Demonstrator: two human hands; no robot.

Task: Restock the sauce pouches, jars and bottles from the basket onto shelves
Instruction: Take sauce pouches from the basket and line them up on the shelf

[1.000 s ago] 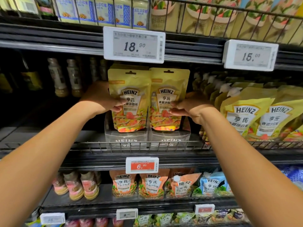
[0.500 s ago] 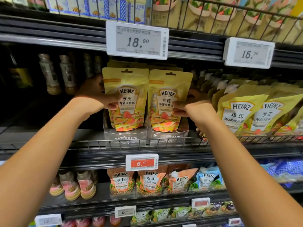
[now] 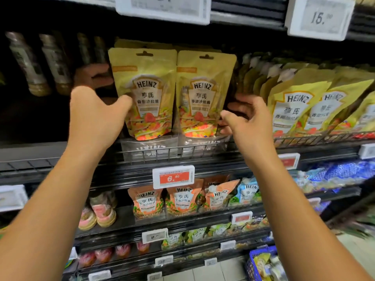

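While you are facing the sauce shelving, two gold foil stand-up Heinz pouches are standing upright, side by side and touching, on the black wire-fronted shelf [image 3: 50, 165] at the middle of the view. The left gold pouch [image 3: 146, 94] and the right gold pouch [image 3: 203, 94] are each sitting in a clear plastic holder [image 3: 150, 147].

Your left hand [image 3: 95, 118] is spreading wide open at the left pouch's left edge. Its thumb tip is touching the front of that pouch, and its fingers are reaching toward the far side of the pouch. Your right hand [image 3: 249, 120] is hovering at the right pouch's right edge with fingers loosely curled. Its thumb tip is lying right at that edge, but you cannot tell whether it is pinching the pouch.

Dark bottles with pale labels [image 3: 30, 63] are standing far left on the same shelf, and leaning yellow Heinz pouches [image 3: 294, 104] are filling the right. Orange Heinz pouches [image 3: 148, 199] are sitting one shelf lower, under a red and white price tag [image 3: 173, 177]. The blue plastic basket [image 3: 251, 264], holding packets, is resting low at the near right.
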